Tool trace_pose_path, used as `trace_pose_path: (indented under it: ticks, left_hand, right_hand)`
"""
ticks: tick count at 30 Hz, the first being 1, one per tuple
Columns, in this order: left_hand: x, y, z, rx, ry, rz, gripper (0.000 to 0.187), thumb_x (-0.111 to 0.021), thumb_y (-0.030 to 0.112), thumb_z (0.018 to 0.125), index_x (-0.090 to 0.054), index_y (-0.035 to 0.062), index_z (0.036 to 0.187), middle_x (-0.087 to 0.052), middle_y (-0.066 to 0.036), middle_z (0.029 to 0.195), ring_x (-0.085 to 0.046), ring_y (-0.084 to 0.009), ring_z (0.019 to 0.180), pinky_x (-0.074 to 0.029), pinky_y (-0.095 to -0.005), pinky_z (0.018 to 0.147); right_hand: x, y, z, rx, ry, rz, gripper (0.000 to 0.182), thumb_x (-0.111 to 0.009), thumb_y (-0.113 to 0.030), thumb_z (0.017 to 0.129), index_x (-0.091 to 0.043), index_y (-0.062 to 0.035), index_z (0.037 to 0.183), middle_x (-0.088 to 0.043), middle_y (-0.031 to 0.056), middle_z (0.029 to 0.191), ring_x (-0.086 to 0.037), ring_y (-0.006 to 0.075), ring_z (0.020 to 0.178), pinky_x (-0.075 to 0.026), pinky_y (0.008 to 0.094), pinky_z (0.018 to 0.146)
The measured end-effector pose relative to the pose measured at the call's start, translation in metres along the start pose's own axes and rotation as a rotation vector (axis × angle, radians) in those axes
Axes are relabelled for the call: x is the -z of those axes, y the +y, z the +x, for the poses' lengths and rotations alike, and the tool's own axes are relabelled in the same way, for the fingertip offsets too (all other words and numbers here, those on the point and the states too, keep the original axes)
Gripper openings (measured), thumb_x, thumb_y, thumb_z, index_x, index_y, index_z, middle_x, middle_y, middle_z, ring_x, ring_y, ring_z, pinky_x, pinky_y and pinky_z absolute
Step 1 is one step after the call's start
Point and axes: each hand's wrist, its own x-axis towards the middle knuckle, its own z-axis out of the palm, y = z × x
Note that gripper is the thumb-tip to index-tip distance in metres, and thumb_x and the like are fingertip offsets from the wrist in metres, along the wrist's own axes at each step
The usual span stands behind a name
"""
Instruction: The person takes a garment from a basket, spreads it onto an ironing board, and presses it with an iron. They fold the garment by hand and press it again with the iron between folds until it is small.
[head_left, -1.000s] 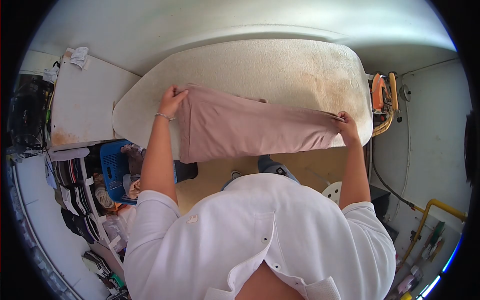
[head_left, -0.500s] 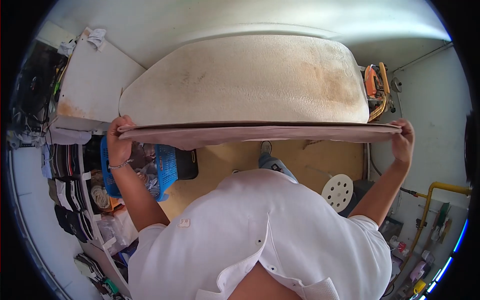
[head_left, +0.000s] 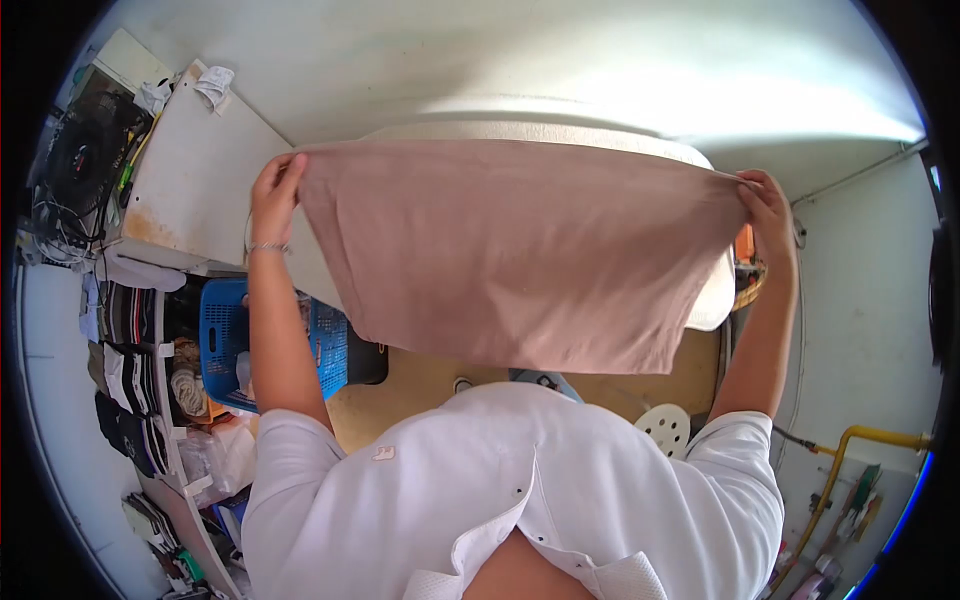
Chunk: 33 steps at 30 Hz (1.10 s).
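At the frame's upper centre, the left hand (head_left: 275, 205) and right hand (head_left: 768, 215) gripped opposite top corners of a mauve cloth (head_left: 510, 250), apparently so it hung spread out.

2 hands (head_left: 272, 195) (head_left: 770, 215), 1 garm. (head_left: 520, 250), 1 bskt (head_left: 333, 352), 1 ironing brd (head_left: 712, 300), 1 stool (head_left: 660, 422)

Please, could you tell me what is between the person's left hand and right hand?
In the head view, the pinkish-brown cloth is spread between the left hand and the right hand; the pale padded board shows past its upper edge.
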Motion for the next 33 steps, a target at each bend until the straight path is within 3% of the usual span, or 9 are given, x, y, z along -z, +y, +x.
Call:
trace_pose_path:
  ticks: [7, 11, 13, 15, 17, 18, 20, 23, 33]
  left_hand:
    - [-0.125, -0.124, 0.116, 0.002, 0.186, 0.410, 0.036, -0.068, 0.036, 0.085, -0.066, 0.0015, 0.096, -0.065, -0.005, 0.084, -0.058, -0.0111, 0.079, -0.047, -0.0257, 0.071]
    - [-0.169, -0.134, 0.086, -0.012, 0.392, 0.511, 0.033, -0.061, 0.034, 0.090, -0.062, 0.0020, 0.096, -0.063, -0.007, 0.078, -0.058, -0.0130, 0.080, -0.047, -0.0285, 0.073]
    - [-0.178, -0.112, 0.023, -0.020, 0.131, 0.339, 0.031, -0.058, 0.035, 0.092, -0.059, 0.0036, 0.091, -0.060, -0.004, 0.073, -0.057, -0.0118, 0.073, -0.048, -0.0285, 0.067]
    - [-0.191, -0.082, -0.079, 0.401, -0.202, 0.196, 0.026, -0.054, 0.032, 0.095, -0.059, 0.0083, 0.084, -0.058, 0.001, 0.069, -0.053, -0.0072, 0.062, -0.044, -0.0236, 0.056]
    - [-0.187, -0.128, -0.186, 0.726, -0.453, 0.012, 0.021, -0.057, 0.029, 0.094, -0.061, 0.0081, 0.093, -0.060, -0.001, 0.074, -0.056, -0.0082, 0.063, -0.047, -0.0228, 0.057]
    - [-0.188, -0.122, -0.221, 1.205, -0.416, -0.177, 0.025, -0.058, 0.032, 0.093, -0.060, 0.0094, 0.102, -0.064, -0.001, 0.087, -0.059, -0.0097, 0.072, -0.049, -0.0246, 0.063]
    - [-0.196, -0.121, -0.259, 1.356, -0.279, -0.261, 0.030, -0.058, 0.037, 0.092, -0.058, 0.0111, 0.109, -0.064, 0.000, 0.100, -0.061, -0.0109, 0.086, -0.051, -0.0267, 0.073]
    - [-0.212, -0.127, -0.267, 1.361, -0.160, -0.489, 0.033, -0.060, 0.038, 0.091, -0.057, 0.0122, 0.111, -0.063, 0.001, 0.108, -0.060, -0.0107, 0.095, -0.050, -0.0278, 0.080]
    - [-0.237, -0.117, -0.254, 1.387, 0.028, -0.615, 0.026, -0.065, 0.037, 0.088, -0.059, 0.0149, 0.101, -0.064, 0.004, 0.101, -0.060, -0.0061, 0.089, -0.050, -0.0254, 0.074]
  right_hand:
    - [-0.051, 0.200, 0.178, -0.058, 0.099, -0.454, 0.012, -0.061, -0.018, 0.088, -0.064, -0.0091, 0.096, -0.057, -0.0010, 0.065, -0.050, 0.0067, 0.060, -0.040, 0.0241, 0.053]
    - [-0.131, 0.216, 0.176, 0.032, 0.607, -0.962, 0.021, -0.059, -0.019, 0.085, -0.063, -0.0109, 0.104, -0.066, 0.0130, 0.098, -0.061, 0.0288, 0.096, -0.047, 0.0398, 0.087]
    - [-0.167, 0.206, 0.182, 0.357, 0.327, -0.695, 0.018, -0.059, -0.018, 0.085, -0.065, -0.0118, 0.101, -0.064, 0.0101, 0.106, -0.059, 0.0287, 0.101, -0.046, 0.0408, 0.090]
    - [-0.209, 0.164, 0.173, 0.395, -0.158, -0.745, 0.015, -0.059, -0.015, 0.084, -0.066, -0.0122, 0.097, -0.064, 0.0068, 0.106, -0.059, 0.0278, 0.101, -0.046, 0.0412, 0.090]
    - [-0.246, 0.156, 0.173, 0.588, -0.285, -0.711, 0.015, -0.060, -0.012, 0.083, -0.067, -0.0119, 0.095, -0.064, 0.0048, 0.104, -0.059, 0.0281, 0.099, -0.047, 0.0406, 0.089]
    - [-0.259, 0.157, 0.177, 0.588, -0.298, -0.703, 0.015, -0.060, -0.012, 0.083, -0.067, -0.0119, 0.095, -0.064, 0.0048, 0.104, -0.059, 0.0281, 0.099, -0.047, 0.0406, 0.089]
    - [-0.282, 0.158, 0.190, 0.521, -0.295, -0.701, 0.016, -0.062, -0.015, 0.082, -0.067, -0.0122, 0.096, -0.063, 0.0060, 0.104, -0.059, 0.0281, 0.100, -0.047, 0.0404, 0.088]
    - [-0.303, 0.151, 0.204, 0.259, -0.336, -0.796, 0.017, -0.062, -0.017, 0.083, -0.067, -0.0089, 0.097, -0.062, 0.0100, 0.104, -0.058, 0.0299, 0.103, -0.047, 0.0417, 0.089]
    - [-0.324, 0.147, 0.236, 0.119, -0.633, -0.896, 0.038, -0.059, -0.029, 0.080, -0.064, -0.0043, 0.108, -0.062, 0.0210, 0.113, -0.056, 0.0355, 0.110, -0.045, 0.0407, 0.094]
